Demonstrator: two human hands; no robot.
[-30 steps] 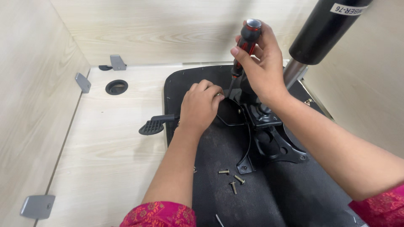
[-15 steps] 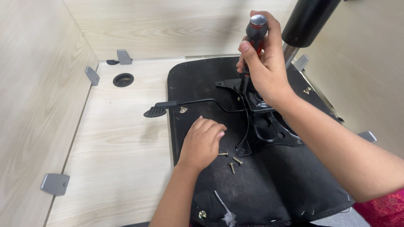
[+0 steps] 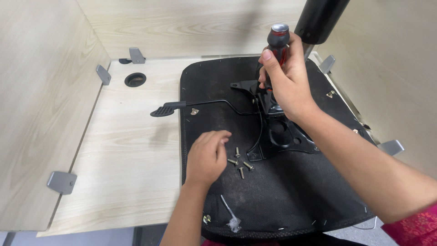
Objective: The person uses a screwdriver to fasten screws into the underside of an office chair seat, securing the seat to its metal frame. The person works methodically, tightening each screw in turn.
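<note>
An upturned black chair seat (image 3: 282, 200) lies on a light wooden desk (image 3: 132, 159). Bolted to it is a black metal mechanism plate (image 3: 284, 134) with a lever (image 3: 182, 105) ending in a paddle at the left. My right hand (image 3: 284, 77) grips a screwdriver with a red and black handle (image 3: 277, 38), held upright over the plate. My left hand (image 3: 207, 157) hovers over the seat with its fingers curled loosely, right beside several loose screws (image 3: 240, 164). Nothing shows in that hand.
Wooden partition panels (image 3: 41, 100) wall the desk on three sides, held by grey metal brackets (image 3: 61, 182). A round cable hole (image 3: 135, 79) sits at the back left. The chair's black gas cylinder (image 3: 321, 20) rises at the top right. A white plastic scrap (image 3: 233, 221) lies near the seat's front edge.
My left hand left the mechanism plate and came down toward me, to the loose screws. My right hand kept the screwdriver upright on the plate. The view shifted slightly.
</note>
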